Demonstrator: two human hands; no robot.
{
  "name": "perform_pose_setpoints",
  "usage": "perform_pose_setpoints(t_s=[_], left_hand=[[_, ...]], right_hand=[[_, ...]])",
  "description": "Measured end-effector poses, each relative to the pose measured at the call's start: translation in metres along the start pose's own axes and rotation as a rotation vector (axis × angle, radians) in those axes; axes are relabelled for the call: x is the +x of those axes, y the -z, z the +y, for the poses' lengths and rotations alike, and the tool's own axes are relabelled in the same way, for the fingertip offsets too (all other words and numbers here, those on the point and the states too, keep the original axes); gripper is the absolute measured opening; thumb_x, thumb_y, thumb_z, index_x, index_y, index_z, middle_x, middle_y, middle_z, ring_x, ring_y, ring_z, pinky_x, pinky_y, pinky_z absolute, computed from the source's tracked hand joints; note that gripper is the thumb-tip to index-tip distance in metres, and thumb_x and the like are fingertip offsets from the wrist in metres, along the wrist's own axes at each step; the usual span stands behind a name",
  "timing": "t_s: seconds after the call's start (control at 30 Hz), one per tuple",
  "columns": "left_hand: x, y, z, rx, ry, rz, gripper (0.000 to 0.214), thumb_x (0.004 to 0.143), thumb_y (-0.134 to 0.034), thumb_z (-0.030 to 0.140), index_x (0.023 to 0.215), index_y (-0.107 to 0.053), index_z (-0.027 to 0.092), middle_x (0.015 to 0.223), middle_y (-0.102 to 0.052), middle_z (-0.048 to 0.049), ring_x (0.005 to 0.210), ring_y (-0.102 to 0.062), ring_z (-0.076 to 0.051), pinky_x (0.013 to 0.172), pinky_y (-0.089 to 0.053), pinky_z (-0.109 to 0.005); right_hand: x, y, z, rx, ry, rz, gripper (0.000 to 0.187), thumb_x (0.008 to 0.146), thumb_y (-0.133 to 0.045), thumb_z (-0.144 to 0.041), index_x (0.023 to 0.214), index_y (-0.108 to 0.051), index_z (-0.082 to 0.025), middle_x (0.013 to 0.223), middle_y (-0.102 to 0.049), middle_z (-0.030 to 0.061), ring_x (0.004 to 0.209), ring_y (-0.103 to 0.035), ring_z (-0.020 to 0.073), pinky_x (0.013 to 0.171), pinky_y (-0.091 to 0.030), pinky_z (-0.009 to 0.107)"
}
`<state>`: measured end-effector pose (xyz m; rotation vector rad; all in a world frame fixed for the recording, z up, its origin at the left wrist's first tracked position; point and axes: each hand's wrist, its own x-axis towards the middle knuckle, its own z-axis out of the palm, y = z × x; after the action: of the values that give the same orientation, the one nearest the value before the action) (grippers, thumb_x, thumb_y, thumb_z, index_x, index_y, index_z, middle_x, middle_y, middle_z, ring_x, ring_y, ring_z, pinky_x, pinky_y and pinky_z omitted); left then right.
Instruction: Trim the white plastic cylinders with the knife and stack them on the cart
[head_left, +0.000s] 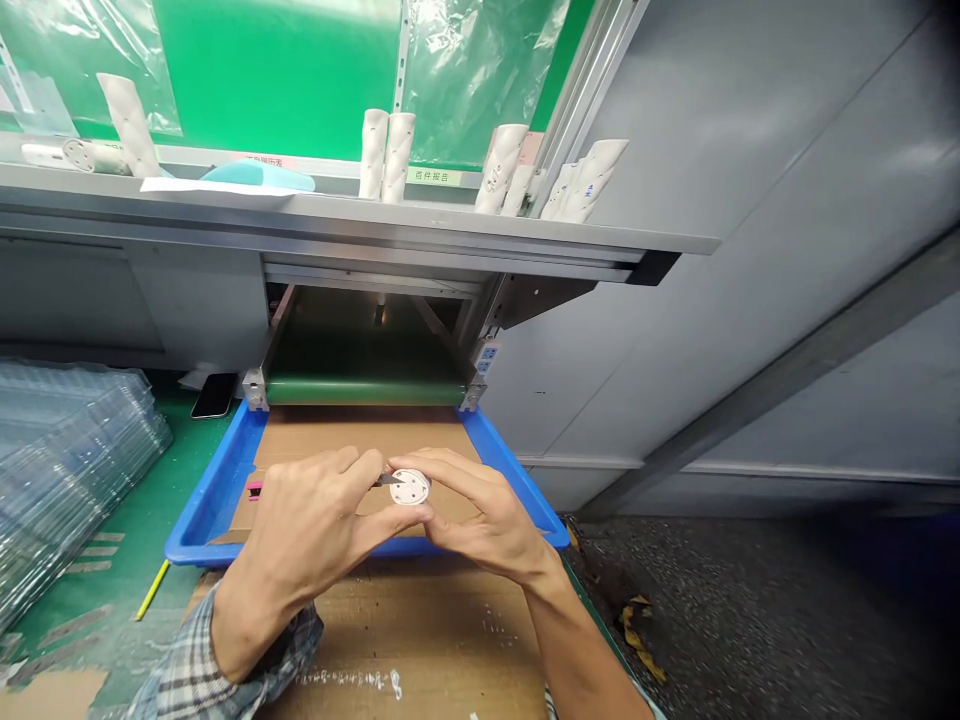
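White disc (409, 487) between both hands' fingers (444, 470)

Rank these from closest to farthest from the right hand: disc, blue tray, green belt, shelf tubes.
1. Disc: pinched in the fingertips of the right hand.
2. Blue tray: just beneath the hand.
3. Green belt: behind the tray's far end.
4. Shelf tubes: up high, at the back.
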<state>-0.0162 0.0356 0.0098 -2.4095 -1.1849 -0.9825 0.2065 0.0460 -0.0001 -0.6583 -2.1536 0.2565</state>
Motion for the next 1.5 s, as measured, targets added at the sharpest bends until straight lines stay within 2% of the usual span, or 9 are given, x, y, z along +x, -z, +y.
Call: perform_pose_setpoints(t_s=[0.2, 0.4, 0.57, 0.73, 0.93, 1.17, 1.5], left_hand=[[-0.002, -0.002, -0.002, -0.007, -0.008, -0.010, 0.062, 0.106, -0.040, 0.072, 0.076, -0.060, 0.021, 0.064, -0.064, -0.0016, 0.056, -0.058, -0.018, 0.053, -0.018, -0.032], [-0.001, -0.002, -0.004, -0.063, 0.003, -0.026, 0.060, 0.108, -0.041, 0.067, 0.074, -0.060, 0.021, 0.063, -0.062, 0.0002, 0.055, -0.056, -0.017, 0.053, -0.018, -0.032], [0.000, -0.001, -0.004, -0.118, 0.045, -0.039, 0.060, 0.108, -0.038, 0.069, 0.077, -0.059, 0.022, 0.066, -0.067, 0.0004, 0.057, -0.060, -0.017, 0.054, -0.022, -0.031], [-0.002, -0.003, -0.002, -0.148, 0.097, -0.077, 0.057, 0.106, -0.043, 0.072, 0.081, -0.059, 0.022, 0.072, -0.072, 0.0007, 0.060, -0.065, -0.018, 0.054, -0.022, -0.031], [-0.002, -0.004, 0.004, -0.041, 0.063, 0.001, 0.059, 0.107, -0.038, 0.071, 0.081, -0.058, 0.022, 0.063, -0.064, 0.0002, 0.053, -0.059, -0.018, 0.052, -0.018, -0.031], [-0.002, -0.005, 0.010, -0.001, 0.045, 0.026, 0.056, 0.111, -0.035, 0.063, 0.081, -0.057, 0.022, 0.065, -0.063, -0.0006, 0.054, -0.059, -0.019, 0.052, -0.017, -0.033], [-0.003, -0.007, 0.014, 0.039, 0.060, 0.052, 0.053, 0.113, -0.034, 0.058, 0.079, -0.053, 0.022, 0.064, -0.059, 0.0006, 0.054, -0.058, -0.018, 0.051, -0.020, -0.034]], right_hand=[[-0.003, 0.000, 0.002, 0.032, -0.001, -0.009, 0.036, 0.099, -0.063, -0.014, 0.134, -0.069, -0.021, 0.122, -0.079, 0.0095, 0.112, -0.077, 0.0216, 0.099, -0.064, 0.034], [-0.004, 0.001, 0.005, 0.116, -0.042, -0.050, 0.040, 0.102, -0.064, -0.018, 0.142, -0.065, -0.021, 0.132, -0.076, 0.0117, 0.121, -0.074, 0.0220, 0.102, -0.063, 0.034], [-0.005, 0.001, 0.007, 0.218, -0.090, -0.089, 0.037, 0.109, -0.054, -0.024, 0.144, -0.065, -0.024, 0.133, -0.076, 0.0107, 0.120, -0.074, 0.0215, 0.104, -0.063, 0.036], [-0.009, 0.001, 0.012, 0.219, -0.068, -0.009, 0.036, 0.106, -0.063, -0.028, 0.142, -0.066, -0.025, 0.131, -0.076, 0.0118, 0.119, -0.074, 0.0240, 0.103, -0.063, 0.039], [-0.012, -0.001, 0.013, 0.151, -0.066, 0.070, 0.037, 0.103, -0.071, -0.029, 0.139, -0.066, -0.026, 0.129, -0.075, 0.0113, 0.119, -0.073, 0.0255, 0.102, -0.063, 0.041], [-0.015, -0.004, 0.009, -0.015, -0.057, 0.163, 0.039, 0.102, -0.071, -0.027, 0.141, -0.066, -0.028, 0.124, -0.073, 0.0101, 0.115, -0.072, 0.0257, 0.096, -0.064, 0.038], [-0.011, -0.019, 0.000, -0.190, -0.001, 0.357, 0.031, 0.100, -0.072, -0.019, 0.129, -0.065, -0.028, 0.111, -0.071, 0.0092, 0.099, -0.072, 0.0254, 0.083, -0.065, 0.039]])
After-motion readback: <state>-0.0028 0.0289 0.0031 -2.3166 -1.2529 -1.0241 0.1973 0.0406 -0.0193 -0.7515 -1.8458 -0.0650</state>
